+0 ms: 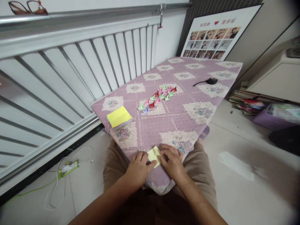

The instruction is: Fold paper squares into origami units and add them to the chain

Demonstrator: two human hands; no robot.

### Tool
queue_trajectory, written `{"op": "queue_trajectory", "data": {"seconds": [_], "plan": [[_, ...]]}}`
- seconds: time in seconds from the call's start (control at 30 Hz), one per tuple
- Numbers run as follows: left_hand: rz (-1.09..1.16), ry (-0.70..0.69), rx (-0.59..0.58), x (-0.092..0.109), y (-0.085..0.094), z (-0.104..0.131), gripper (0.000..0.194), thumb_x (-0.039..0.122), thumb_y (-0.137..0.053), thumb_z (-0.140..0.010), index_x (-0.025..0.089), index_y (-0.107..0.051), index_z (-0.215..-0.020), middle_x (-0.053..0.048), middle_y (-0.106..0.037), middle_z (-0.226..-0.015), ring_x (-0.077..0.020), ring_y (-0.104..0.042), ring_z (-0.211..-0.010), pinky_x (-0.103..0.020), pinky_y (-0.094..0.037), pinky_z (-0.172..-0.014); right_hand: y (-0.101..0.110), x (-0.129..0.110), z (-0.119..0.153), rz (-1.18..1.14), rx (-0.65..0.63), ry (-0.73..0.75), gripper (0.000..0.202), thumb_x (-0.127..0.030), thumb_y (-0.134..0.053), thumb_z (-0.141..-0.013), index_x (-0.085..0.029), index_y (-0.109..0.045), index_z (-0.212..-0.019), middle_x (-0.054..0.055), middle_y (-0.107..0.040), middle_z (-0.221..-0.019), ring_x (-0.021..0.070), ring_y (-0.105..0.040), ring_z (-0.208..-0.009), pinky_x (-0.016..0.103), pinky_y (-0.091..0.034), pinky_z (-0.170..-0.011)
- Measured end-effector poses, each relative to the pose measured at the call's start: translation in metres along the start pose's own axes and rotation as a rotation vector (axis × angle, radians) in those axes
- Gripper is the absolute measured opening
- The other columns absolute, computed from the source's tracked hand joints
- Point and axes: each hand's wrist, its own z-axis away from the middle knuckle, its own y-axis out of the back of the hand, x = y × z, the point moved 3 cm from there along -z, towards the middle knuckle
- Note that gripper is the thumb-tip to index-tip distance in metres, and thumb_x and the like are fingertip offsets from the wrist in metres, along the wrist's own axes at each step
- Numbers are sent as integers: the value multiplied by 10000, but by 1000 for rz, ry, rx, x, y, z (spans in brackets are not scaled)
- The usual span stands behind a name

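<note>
A small pale yellow paper (154,156) with a crease lies at the near corner of the cloth-covered table. My left hand (140,166) is at its left side, thumb on the lower edge and fingers curled. My right hand (172,159) holds the paper's right edge, its thumb and fingers pressed together there. Farther left on the cloth sits a stack of square paper with a bright yellow sheet (119,117) on top. Several small folded paper pieces (157,97) in pink, red, green and blue stand in rows near the table's middle.
The table (178,120) has a purple floral cloth. A black object with a thin tail (211,81) lies toward its right side. A white radiator (93,62) borders the left. A photo board (211,36) leans behind, and a power strip (69,167) is on the floor.
</note>
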Motion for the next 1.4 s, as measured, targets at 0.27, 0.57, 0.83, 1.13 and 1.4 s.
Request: {"op": "queue_trajectory", "data": {"seconds": [0.27,0.57,0.83,1.13,1.4], "plan": [[-3,4,10,0,-1,-1,365,306,-464,-934,383,-475,-1290,-87,-471,-1264,-290,-421,-1124,-424,-411,-874,13,-10,10,82,-30,282,119,-215,-548,-870,-240,-654,-822,43,-670,-1068,249,-515,-1131,491,-208,-1026],[-22,20,27,1,3,-3,396,246,-408,-954,283,-413,-1349,-85,-512,-1207,-245,-451,-1081,-384,-420,-877,15,-8,21,121,-67,366,156,-227,-534,-903,-255,-677,-959,32,-679,-1098,230,-519,-1150,496,-195,-1056],[-37,15,-6,3,-1,-2,380,303,-465,-932,363,-460,-1307,-92,-475,-1254,-279,-430,-1099,-411,-435,-850,14,-14,26,114,-84,380,210,-228,-524,-907,-270,-664,-1059,25,-695,-1054,220,-555,-1099,496,-184,-1063],[5,1,-28,1,0,2,428,288,-491,-913,382,-452,-1328,-94,-452,-1288,-286,-402,-1141,-434,-417,-910,29,7,29,142,-30,310,197,-265,-489,-924,-287,-679,-974,1,-715,-1010,208,-586,-1029,457,-223,-1013],[3,-2,-12,1,-3,5,440,303,-483,-917,386,-433,-1346,-92,-418,-1341,-290,-384,-1181,-458,-392,-950,9,1,6,238,31,55,426,-393,-545,-860,-207,-530,-1244,114,-624,-1161,287,-535,-1083,431,-372,-871]]}}
